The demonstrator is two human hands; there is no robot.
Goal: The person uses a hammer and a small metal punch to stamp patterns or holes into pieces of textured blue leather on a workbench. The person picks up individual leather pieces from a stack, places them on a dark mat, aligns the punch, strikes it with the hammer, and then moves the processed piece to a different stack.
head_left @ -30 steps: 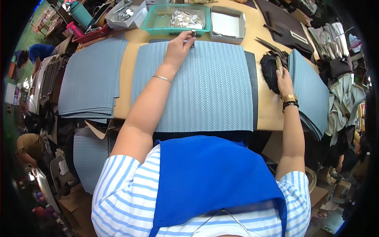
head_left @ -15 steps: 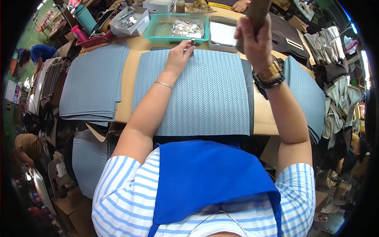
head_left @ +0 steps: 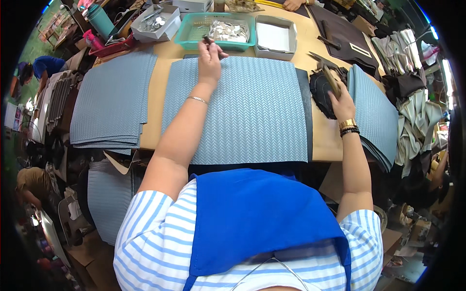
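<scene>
A light blue sheet with a woven, herringbone texture (head_left: 238, 111) lies in front of me over a dark board (head_left: 303, 97). Above its far edge my left hand (head_left: 209, 63) is closed around a short dark metal rod, which looks like a hand punch (head_left: 208, 40). The punch is tilted and off the sheet. To the right, my right hand (head_left: 343, 104) grips a thick brown wooden mallet (head_left: 331, 81), held low by a black bundled pad (head_left: 321, 94). Part of the mallet is hidden by my fingers.
Stacks of blue sheets lie left (head_left: 111, 102) and right (head_left: 376, 111). Beyond are a green tray (head_left: 189, 43) of small pale pieces, a white box (head_left: 276, 51) and a box of metal parts (head_left: 165, 34). A hammer (head_left: 330, 36) rests on dark material; another person's hand (head_left: 293, 5) is at the far edge.
My right hand has come down from a raised position with the mallet to the black pad. My left hand has shifted left and lifted the punch off the sheet's far edge.
</scene>
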